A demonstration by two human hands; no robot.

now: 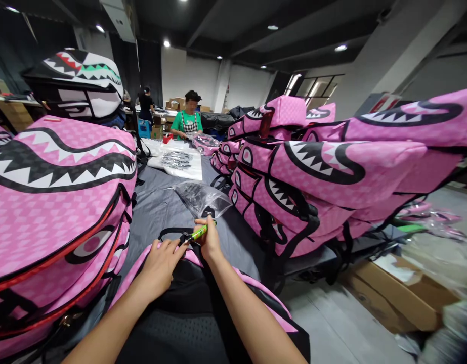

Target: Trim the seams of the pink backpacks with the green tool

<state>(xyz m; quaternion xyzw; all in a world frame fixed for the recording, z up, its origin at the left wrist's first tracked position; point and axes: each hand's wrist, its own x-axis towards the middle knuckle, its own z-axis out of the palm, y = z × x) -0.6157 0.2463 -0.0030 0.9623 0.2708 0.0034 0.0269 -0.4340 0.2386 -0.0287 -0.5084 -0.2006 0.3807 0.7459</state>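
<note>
A pink and black backpack (180,303) lies in front of me with its black mesh back panel facing up. My left hand (161,265) grips its top edge, fingers bent over the black webbing by the carry loop (172,230). In my right hand (209,242) is a slim yellow-green tool (200,231), its narrow tip pointing left at the webbing beside my left fingertips. The exact kind of tool is unclear. Just beyond my right hand, a clear plastic bag (203,197) rests on the grey-covered table (157,197).
Large pink shark-mouth backpacks (66,202) stand close on the left, with a black and white one (81,83) on top. More pink backpacks (332,167) are piled on the right. An open cardboard box (400,293) sits lower right. A co-worker in green (188,121) stands across the table.
</note>
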